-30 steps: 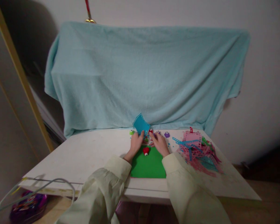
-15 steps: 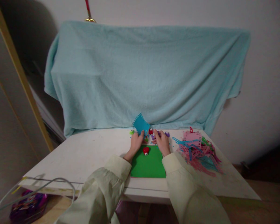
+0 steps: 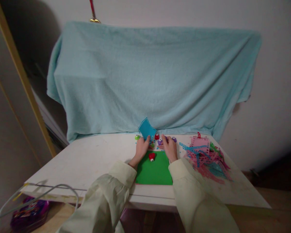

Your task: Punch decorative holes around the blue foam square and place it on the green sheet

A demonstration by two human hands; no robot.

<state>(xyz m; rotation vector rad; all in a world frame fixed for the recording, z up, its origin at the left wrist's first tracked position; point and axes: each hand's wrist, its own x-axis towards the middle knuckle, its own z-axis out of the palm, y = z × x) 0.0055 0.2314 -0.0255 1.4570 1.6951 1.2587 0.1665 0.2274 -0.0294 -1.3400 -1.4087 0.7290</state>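
My left hand (image 3: pixel 142 146) pinches the lower end of a blue sheet of paper (image 3: pixel 146 127) with small holes punched along its edges; the sheet stands tilted up. Close by the left fingertips is a green craft punch (image 3: pixel 152 144). My right hand (image 3: pixel 170 148) is curled, fingers closed around a purple craft punch (image 3: pixel 160 141) mostly covered by them. Between the hands, farther back, stands a red punch (image 3: pixel 156 136). Another red punch (image 3: pixel 151 157) lies on a green sheet (image 3: pixel 154 171) in front of the hands.
A green punch (image 3: pixel 137 137) stands left of the blue sheet, and a purple punch (image 3: pixel 174 139) right of my right hand. Punched paper strips (image 3: pixel 206 157), pink, blue and green, pile up on the white table (image 3: pixel 94 155). A light blue cloth (image 3: pixel 155 74) hangs behind.
Little differs. My right hand has shifted very slightly, its fingers moving a bit on the purple punch. The left hand and the blue sheet stay in place.
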